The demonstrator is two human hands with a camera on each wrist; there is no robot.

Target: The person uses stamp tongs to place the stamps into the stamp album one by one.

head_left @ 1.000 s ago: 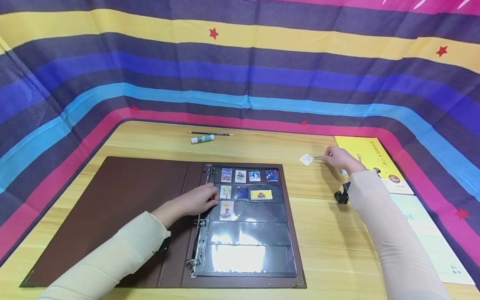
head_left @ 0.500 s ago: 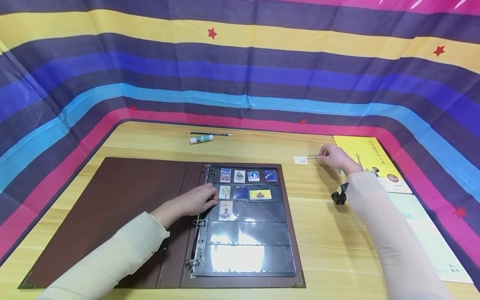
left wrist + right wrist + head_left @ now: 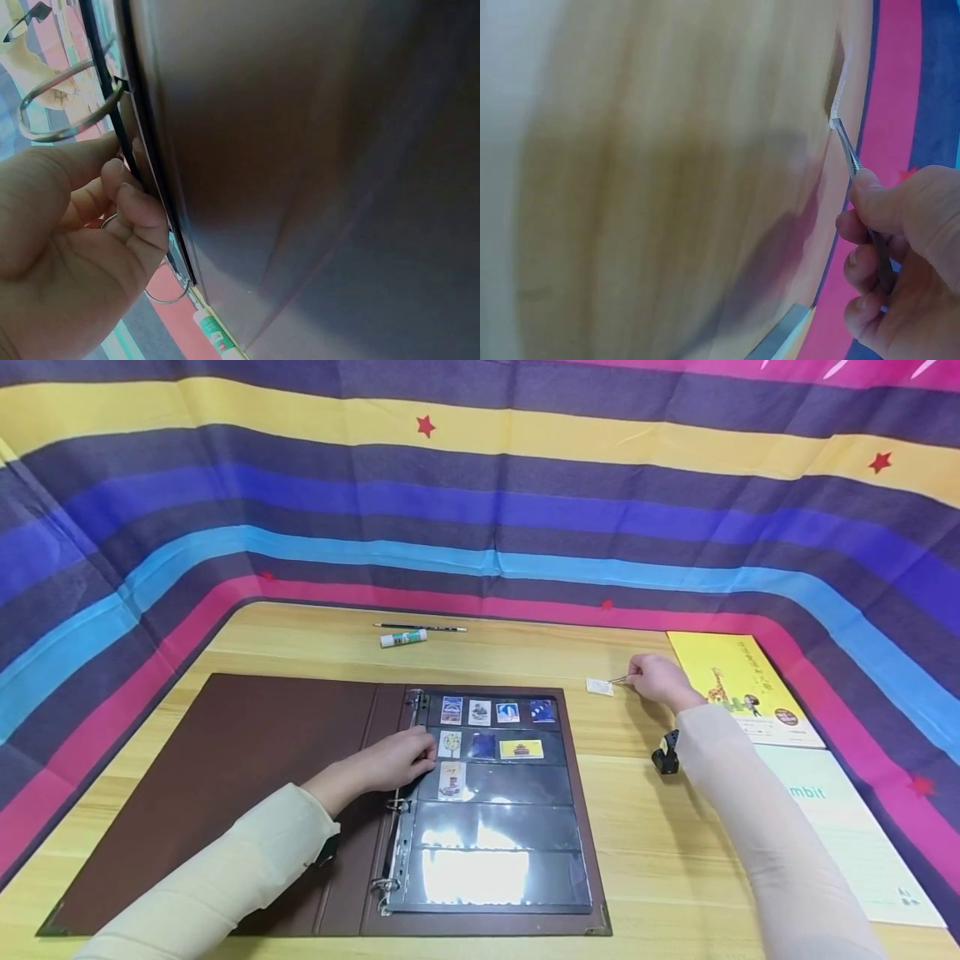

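Note:
An open brown ring-binder stamp album (image 3: 292,735) lies on the table. Its black pocket page (image 3: 498,785) shows several small stamps in the upper rows. My left hand (image 3: 397,758) is at the page's left edge by the metal rings; in the left wrist view its thumb and curled fingers pinch that black edge (image 3: 127,146). Beyond the album's upper right, my right hand (image 3: 656,678) grips metal tweezers (image 3: 848,146). A small pale stamp (image 3: 599,687) is in the tweezers' tips, seen nearly edge-on above its shadow in the right wrist view.
A glue stick (image 3: 403,638) and a pencil (image 3: 420,627) lie behind the album. On the right are a yellow book (image 3: 742,685) and a pale green-white pad (image 3: 847,827). A striped cloth (image 3: 495,510) surrounds the table's back and sides.
My right hand has shifted a little left, bringing the tweezers and stamp along. The stamp has turned from a diamond stance to nearly level. My left hand stays put.

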